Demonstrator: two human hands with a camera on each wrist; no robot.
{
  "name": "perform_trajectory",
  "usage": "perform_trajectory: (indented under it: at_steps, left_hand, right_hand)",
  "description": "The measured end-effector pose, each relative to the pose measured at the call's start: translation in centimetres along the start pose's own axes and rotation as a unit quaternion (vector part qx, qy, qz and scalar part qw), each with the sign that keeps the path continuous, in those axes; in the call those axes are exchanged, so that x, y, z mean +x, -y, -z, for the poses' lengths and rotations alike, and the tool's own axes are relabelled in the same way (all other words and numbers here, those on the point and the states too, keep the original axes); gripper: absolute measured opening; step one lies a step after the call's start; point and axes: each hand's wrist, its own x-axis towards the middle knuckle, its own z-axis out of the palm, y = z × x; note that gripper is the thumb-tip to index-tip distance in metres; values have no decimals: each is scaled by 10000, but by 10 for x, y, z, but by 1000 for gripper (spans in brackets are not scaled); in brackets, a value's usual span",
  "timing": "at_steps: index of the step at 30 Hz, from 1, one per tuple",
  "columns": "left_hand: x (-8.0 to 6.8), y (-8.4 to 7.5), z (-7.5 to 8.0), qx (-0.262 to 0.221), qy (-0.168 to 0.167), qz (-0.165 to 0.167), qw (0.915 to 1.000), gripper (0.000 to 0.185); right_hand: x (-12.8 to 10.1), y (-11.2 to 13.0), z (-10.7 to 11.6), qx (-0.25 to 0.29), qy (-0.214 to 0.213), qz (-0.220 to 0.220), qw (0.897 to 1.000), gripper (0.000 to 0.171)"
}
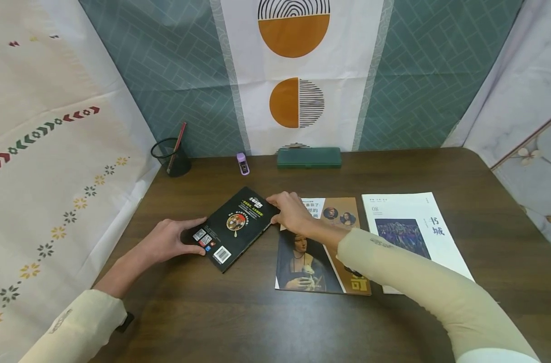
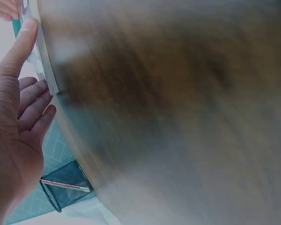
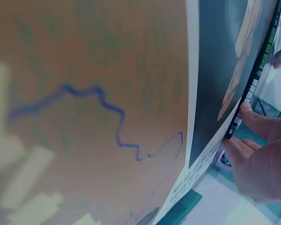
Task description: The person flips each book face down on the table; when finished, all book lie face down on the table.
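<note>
A black paperback (image 1: 233, 228) lies slantwise on the dark wooden table (image 1: 266, 322), back cover with barcode facing up. My left hand (image 1: 184, 238) grips its near-left end, thumb on top. My right hand (image 1: 286, 209) holds the far-right corner, where the paperback overlaps an art book (image 1: 318, 252) with a portrait cover. In the left wrist view the left hand (image 2: 25, 70) has its thumb on the book's edge (image 2: 43, 58) and its fingers beside it. In the right wrist view the right hand (image 3: 253, 140) pinches the black spine (image 3: 258, 70) above the art book (image 3: 210, 93).
A white magazine (image 1: 414, 237) lies to the right of the art book. Along the back edge stand a black mesh pen cup (image 1: 171, 157) with a red pencil, a small purple item (image 1: 242, 164) and a green case (image 1: 309, 157). Cloth backdrops enclose the table.
</note>
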Motion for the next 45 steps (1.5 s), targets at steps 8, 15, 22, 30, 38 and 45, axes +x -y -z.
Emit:
perform_trajectory:
  at_steps: [8,15,22,30,38,45]
  left_hand:
    - [-10,-4,-1,-4,-80,-150,9999,72]
    - [-19,-11,-1,57,-82,-303,9995,64]
    - [-29,-21,-2,72,-148,-706,9974,57]
    - [-36,-32,-1,218,-61,-965,9951,54]
    - [-41,-38,-4,338,-242,-1454,9885,53]
    - [-45,-42,-7,465,-478,-1792,9816,50]
  right_hand:
    - [15,-7,5,-204,312,223,9991,56]
    - [29,-12,13,-233,679,260,9971,57]
    - [36,-12,18,-130,840,232,9961,55]
    - [40,-16,17,12,933,229,9954,53]
    - [40,-15,16,84,1115,294,9933,50]
    - [39,-16,14,130,1142,461,9923,46]
